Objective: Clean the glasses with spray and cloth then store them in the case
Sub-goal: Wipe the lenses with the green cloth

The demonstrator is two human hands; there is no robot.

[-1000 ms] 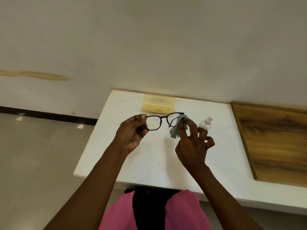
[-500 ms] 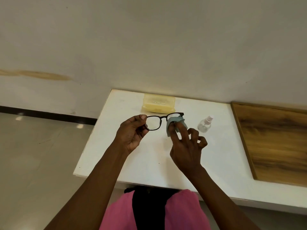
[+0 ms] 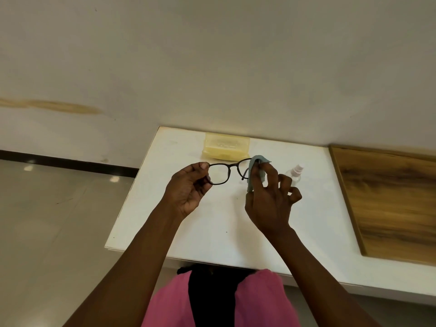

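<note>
A white table (image 3: 212,232) stands against the wall. On it, at the far edge, lies a closed yellow case (image 3: 226,149). A small clear spray bottle (image 3: 295,174) is to the right of the case, well apart from it.

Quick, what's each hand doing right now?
Left hand: pinches the glasses by one end of the frame.
Right hand: fingers pinch the cloth around the other lens.

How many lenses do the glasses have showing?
1 shows clearly: the lens beside the left hand. The other lies hidden under the cloth the right hand pinches.
</note>
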